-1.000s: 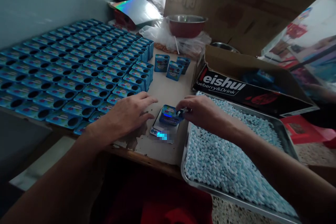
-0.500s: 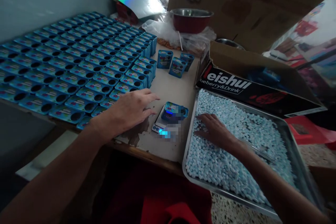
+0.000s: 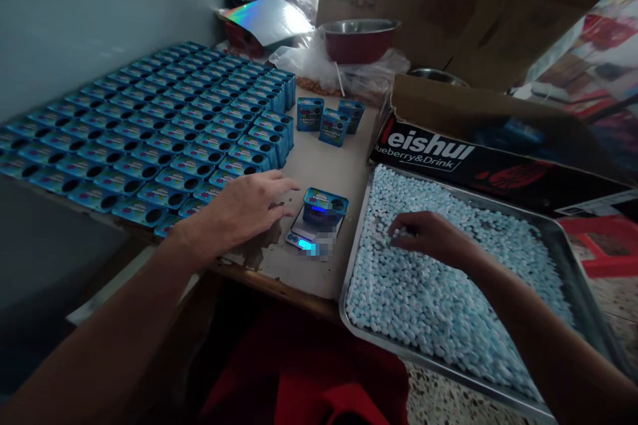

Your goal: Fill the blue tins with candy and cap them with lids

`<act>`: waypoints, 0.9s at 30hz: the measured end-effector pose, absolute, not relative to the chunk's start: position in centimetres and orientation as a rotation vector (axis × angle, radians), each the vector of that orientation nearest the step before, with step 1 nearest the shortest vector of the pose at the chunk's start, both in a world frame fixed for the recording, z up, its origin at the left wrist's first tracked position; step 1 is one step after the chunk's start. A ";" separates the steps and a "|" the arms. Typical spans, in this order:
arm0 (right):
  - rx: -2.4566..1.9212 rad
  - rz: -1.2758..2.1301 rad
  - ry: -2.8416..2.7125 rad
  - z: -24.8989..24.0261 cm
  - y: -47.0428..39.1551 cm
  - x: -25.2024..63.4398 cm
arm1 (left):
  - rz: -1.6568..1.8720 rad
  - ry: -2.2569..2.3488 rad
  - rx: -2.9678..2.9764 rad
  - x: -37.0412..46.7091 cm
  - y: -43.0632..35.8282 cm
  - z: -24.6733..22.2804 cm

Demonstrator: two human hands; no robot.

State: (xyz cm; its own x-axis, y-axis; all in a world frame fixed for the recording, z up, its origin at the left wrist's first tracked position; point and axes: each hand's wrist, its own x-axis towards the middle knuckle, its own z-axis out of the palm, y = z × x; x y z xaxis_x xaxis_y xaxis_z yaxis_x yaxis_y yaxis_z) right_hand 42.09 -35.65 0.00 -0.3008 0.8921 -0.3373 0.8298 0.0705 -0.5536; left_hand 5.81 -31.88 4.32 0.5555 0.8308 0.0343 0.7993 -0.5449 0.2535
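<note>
My left hand [image 3: 244, 212] hovers by the table edge with its fingers stretched out, holding nothing. Close to its fingertips, a digital scale [image 3: 303, 231] with a lit display bears one blue candy box [image 3: 326, 201] with a dark round opening on top. My right hand [image 3: 431, 237] is curled just over the metal tray [image 3: 355, 335], its fingers pinched around a few small candies. Pale blue and white candies [image 3: 428, 309] cover most of the tray's bottom. Rows of matching blue boxes [image 3: 169, 139] fill the table's left side.
Three blue boxes [image 3: 333, 127] stand apart behind the scale. A black printed carton [image 3: 473, 159] borders the tray's far side. Farther back are a red metal bowl [image 3: 359, 43] and clear plastic bags [image 3: 294, 60]. A red stool [image 3: 598, 246] is at the right.
My right hand has gone from spread fingers on the candies to a curled pinch, lifted slightly and shifted right. My left hand has hardly moved. The view has turned a little.
</note>
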 end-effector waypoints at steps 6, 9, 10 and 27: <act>-1.592 1.337 -1.890 3.8 -33.3 39.4 | 0.279 1.305 2.620 6.3 -31.1 4.1; -1.490 1.240 -2.048 5.5 -32.0 36.2 | 0.303 1.251 2.622 5.8 -30.5 3.7; -1.482 1.136 -2.152 5.9 -31.6 35.1 | 0.304 1.246 2.616 5.6 -30.4 3.5; -1.513 0.942 -2.217 5.5 -30.2 31.5 | 0.388 1.260 2.598 3.4 -29.4 2.1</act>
State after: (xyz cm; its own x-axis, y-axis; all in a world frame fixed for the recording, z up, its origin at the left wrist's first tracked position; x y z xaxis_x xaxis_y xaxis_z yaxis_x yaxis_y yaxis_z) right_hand 31.47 -30.17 5.47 -0.4030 0.9077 -0.1168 0.7140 0.2321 -0.6605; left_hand 3.45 -29.39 2.10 0.5955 0.7916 0.1369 0.7313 -0.6047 0.3155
